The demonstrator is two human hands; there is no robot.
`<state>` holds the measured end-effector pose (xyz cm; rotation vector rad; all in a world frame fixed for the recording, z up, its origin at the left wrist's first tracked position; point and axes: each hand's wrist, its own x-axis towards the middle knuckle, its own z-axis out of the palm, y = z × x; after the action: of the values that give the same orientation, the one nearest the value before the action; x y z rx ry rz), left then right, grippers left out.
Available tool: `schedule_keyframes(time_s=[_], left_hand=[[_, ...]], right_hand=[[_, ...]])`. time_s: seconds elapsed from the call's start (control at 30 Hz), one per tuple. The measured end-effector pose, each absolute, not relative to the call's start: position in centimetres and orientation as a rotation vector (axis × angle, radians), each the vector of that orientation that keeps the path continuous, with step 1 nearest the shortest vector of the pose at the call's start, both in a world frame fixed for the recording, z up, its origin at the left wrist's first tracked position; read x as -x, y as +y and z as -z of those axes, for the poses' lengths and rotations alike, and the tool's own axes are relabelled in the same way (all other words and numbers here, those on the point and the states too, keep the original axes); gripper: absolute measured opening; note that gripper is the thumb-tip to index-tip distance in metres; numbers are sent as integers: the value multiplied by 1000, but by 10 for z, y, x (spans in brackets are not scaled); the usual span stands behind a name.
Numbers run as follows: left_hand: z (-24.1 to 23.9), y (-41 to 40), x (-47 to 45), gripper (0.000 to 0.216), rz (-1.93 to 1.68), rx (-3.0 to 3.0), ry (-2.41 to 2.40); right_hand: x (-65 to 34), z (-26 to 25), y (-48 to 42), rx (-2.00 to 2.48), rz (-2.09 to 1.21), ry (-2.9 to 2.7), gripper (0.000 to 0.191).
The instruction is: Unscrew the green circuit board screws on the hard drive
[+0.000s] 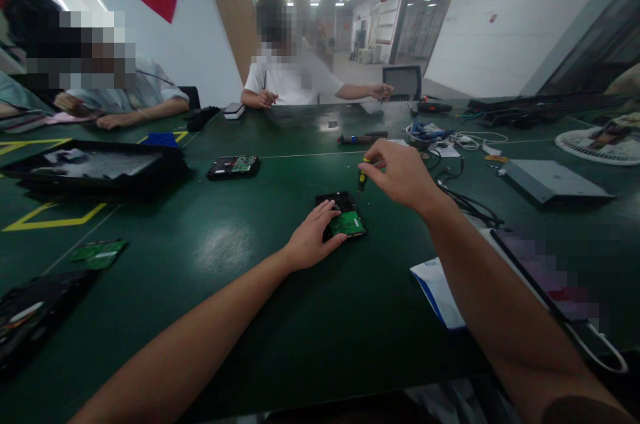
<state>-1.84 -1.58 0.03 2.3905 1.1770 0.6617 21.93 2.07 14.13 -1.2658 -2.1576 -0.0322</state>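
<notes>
In the head view a black hard drive [343, 199] with a green circuit board [349, 225] lies on the dark green table. My left hand [316, 235] grips its left side, with the fingers over the top and the thumb along the near edge. Just beyond the drive, my right hand [400, 171] pinches a short yellow-and-black screwdriver [362, 177], held upright. Its tip is close to the drive's far right corner; whether it touches anything there I cannot tell. Small light specks lie on the table around it.
Another hard drive [233, 166] lies to the left, near a black tray [170, 161]. A loose green board [100, 254] is at far left. Cables [465, 201], a grey metal box [555, 181], a phone [545, 271] and a white-blue packet [437, 294] are on the right. Two people sit across the table.
</notes>
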Motion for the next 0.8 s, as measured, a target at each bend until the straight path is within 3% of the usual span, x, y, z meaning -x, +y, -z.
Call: schedule_keyframes(time_s=[0.8], left_hand=[[0,-16,18,63,-669,-2398,1174]], right_hand=[[-219,-142,19,1242,15,-2132,9]])
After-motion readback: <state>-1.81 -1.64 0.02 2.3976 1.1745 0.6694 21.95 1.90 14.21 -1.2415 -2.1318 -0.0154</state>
